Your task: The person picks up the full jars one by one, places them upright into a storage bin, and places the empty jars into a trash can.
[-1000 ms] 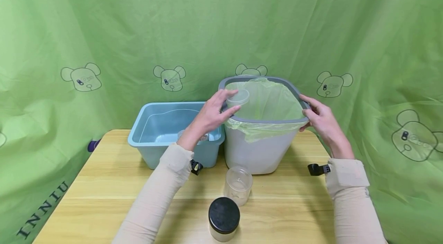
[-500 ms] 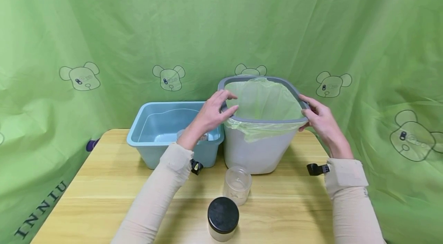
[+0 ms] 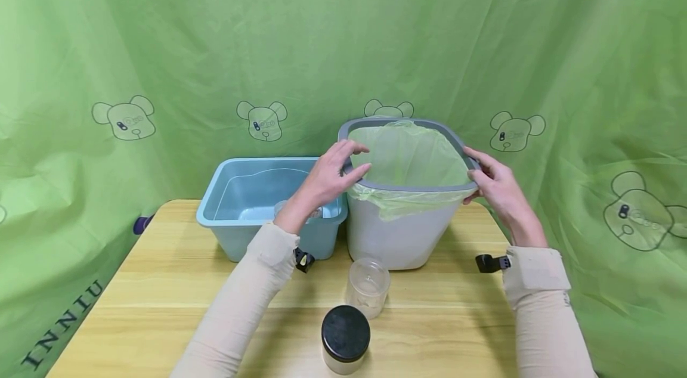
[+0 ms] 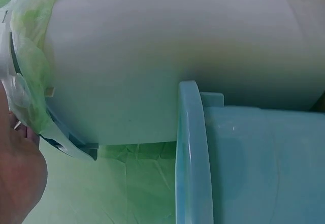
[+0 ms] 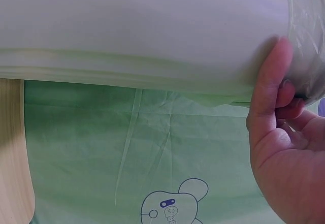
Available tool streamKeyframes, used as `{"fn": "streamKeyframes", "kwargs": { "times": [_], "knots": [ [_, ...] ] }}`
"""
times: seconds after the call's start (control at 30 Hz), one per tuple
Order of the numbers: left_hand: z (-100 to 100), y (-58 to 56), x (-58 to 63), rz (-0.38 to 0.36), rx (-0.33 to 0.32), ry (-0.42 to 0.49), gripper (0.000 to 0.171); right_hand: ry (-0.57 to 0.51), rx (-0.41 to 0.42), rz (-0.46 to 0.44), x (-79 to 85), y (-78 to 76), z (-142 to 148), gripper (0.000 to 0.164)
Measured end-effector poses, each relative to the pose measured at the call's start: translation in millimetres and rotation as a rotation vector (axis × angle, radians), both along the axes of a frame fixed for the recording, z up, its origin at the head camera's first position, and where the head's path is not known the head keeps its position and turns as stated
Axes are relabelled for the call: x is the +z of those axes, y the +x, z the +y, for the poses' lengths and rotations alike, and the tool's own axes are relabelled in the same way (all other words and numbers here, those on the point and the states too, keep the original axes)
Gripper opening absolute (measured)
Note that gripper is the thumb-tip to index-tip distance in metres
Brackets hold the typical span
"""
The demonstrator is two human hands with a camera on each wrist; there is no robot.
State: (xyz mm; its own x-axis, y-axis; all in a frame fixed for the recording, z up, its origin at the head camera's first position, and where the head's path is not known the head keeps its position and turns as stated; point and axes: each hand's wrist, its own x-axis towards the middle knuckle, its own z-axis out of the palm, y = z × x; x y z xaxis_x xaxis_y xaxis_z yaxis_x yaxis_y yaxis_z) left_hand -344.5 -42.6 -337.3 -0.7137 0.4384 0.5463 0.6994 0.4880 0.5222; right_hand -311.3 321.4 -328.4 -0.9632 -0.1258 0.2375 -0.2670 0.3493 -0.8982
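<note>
A white trash bin (image 3: 394,241) with a grey rim (image 3: 413,188) and a pale green liner bag (image 3: 413,157) stands on the table. My left hand (image 3: 327,172) is over the bin's left rim, thumb and fingers apart, nothing between them. At the bin's right side my right hand (image 3: 496,184) grips the rim. In the right wrist view its fingers (image 5: 274,74) lie against the bin's outer wall and bag. The bottom of the bin is hidden. In the left wrist view only part of the left hand (image 4: 20,173) shows, by the rim.
Left of the bin stands a light blue tub (image 3: 214,224) with clear containers partly hidden behind the left forearm. In front are a clear open jar (image 3: 368,287) and a jar with a black lid (image 3: 346,335) on the wooden table (image 3: 150,306). A green curtain hangs behind.
The left hand has let go of a clear round container it held over the bin; the container is out of sight now. The right hand has stayed on the rim.
</note>
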Motion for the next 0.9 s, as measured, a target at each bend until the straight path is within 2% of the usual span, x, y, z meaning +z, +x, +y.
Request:
{"fn": "streamKeyframes", "kwargs": {
  "times": [0.27,0.47,0.63,0.7,0.8,0.9],
  "knots": [
    [-5,11.4,-1.5,0.036,-0.049,0.055,0.048,-0.024,0.015,-0.002,-1.5,-0.5,2,0.06],
    [-14,38.0,-7.5,0.157,-0.107,0.074,0.047,-0.005,0.004,-0.001,-0.6,0.2,1,0.06],
    [-25,67.2,-25.3,0.315,-0.198,0.066,0.048,0.035,-0.007,0.016,1.6,1.1,0,0.059],
    [-31,79.8,-34.9,0.351,-0.228,0.038,0.049,0.034,-0.003,0.019,1.9,0.9,-1,0.059],
    [-41,99.5,-51.6,0.354,-0.258,-0.028,0.053,0.026,0.001,0.015,1.7,0.7,-2,0.059],
    [-50,120.1,-69.7,0.314,-0.277,-0.108,0.059,0.026,0.002,0.011,1.1,1.2,-1,0.06]
  ]
}}
